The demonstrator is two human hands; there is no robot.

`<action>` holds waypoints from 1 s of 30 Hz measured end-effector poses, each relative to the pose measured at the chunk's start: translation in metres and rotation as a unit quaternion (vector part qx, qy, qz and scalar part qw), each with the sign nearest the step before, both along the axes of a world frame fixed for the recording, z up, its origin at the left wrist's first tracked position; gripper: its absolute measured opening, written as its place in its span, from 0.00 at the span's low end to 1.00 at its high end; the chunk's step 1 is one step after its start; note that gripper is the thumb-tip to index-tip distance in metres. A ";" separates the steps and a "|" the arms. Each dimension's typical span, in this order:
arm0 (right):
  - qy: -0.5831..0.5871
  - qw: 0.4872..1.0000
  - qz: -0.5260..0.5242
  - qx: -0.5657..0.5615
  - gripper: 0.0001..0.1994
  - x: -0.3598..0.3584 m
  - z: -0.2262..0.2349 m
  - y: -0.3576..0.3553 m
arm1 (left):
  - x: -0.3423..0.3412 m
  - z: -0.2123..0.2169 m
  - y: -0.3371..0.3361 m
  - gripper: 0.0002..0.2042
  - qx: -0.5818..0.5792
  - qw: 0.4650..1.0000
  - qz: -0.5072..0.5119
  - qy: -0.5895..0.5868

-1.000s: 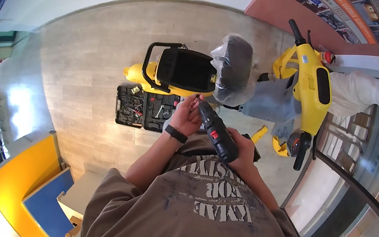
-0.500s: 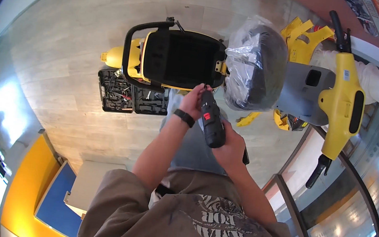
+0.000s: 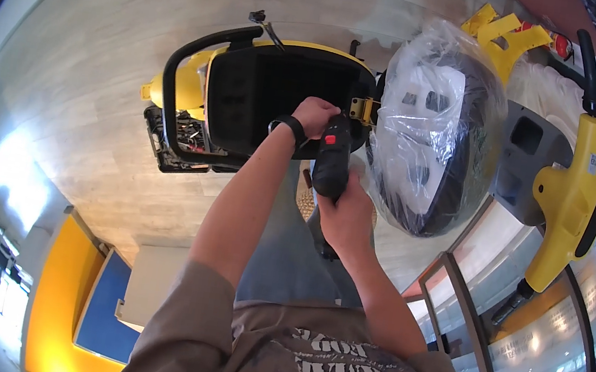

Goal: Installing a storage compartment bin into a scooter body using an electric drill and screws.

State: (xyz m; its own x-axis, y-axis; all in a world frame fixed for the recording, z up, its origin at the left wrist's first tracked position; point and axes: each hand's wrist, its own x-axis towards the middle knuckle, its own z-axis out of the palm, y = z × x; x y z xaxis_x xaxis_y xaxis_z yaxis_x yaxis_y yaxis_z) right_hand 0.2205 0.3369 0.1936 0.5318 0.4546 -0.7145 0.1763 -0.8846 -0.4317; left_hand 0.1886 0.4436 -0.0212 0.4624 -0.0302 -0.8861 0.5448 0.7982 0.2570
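Observation:
My right hand (image 3: 349, 212) is wrapped round the handle of a black cordless drill (image 3: 333, 164) with a red mark on its body. The drill points away from me, toward a gold-coloured hinge (image 3: 360, 110) at the right end of a black storage bin (image 3: 250, 95). My left hand (image 3: 315, 117) is over the bin, its fingers pinched together at the drill's front end. What sits between those fingertips is too small to make out. Right of the hinge, a scooter seat (image 3: 435, 129) stands tipped up, wrapped in clear plastic.
A black grab rail (image 3: 172, 92) curves round the bin's left end. Below it lies an open tool case (image 3: 174, 146), partly hidden. To the right are the scooter's yellow handlebar (image 3: 576, 187) and grey panel (image 3: 522, 164). Yellow body panels (image 3: 512, 45) lie behind the seat.
I have moved closer to the scooter, which looks larger. Both hands and the drill have gone forward, from the bin's near edge to beside the hinge. My left arm now covers part of the tool case.

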 end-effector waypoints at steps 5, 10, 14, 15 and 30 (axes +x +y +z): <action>0.004 1.000 -0.001 -0.017 0.20 0.004 -0.010 -0.013 | -0.002 -0.017 -0.013 0.11 0.236 0.931 -0.259 -0.098; 0.018 0.997 -0.027 -0.065 0.19 0.009 -0.008 -0.011 | -0.002 -0.015 -0.024 0.11 0.291 0.897 -0.310 -0.123; 0.002 0.998 -0.029 -0.049 0.16 0.010 -0.015 -0.021 | 0.000 -0.015 -0.028 0.10 0.312 0.895 -0.285 -0.146; -0.023 0.999 -0.016 -0.034 0.15 0.009 -0.020 -0.025 | 0.002 -0.015 -0.028 0.10 0.329 0.885 -0.292 -0.153; 0.100 0.965 -0.219 -0.102 0.22 0.019 -0.037 -0.032 | 0.022 -0.014 -0.034 0.09 0.361 0.841 -0.384 -0.119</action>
State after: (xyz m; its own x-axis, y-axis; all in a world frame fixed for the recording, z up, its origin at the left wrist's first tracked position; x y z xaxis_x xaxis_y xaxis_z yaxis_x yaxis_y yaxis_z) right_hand 0.2399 0.3045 0.1563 0.4832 0.0567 -0.8737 -0.3033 -0.9253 -0.2278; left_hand 0.2107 0.4097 -0.0353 0.7192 0.1058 -0.6867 0.6932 -0.1767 0.6987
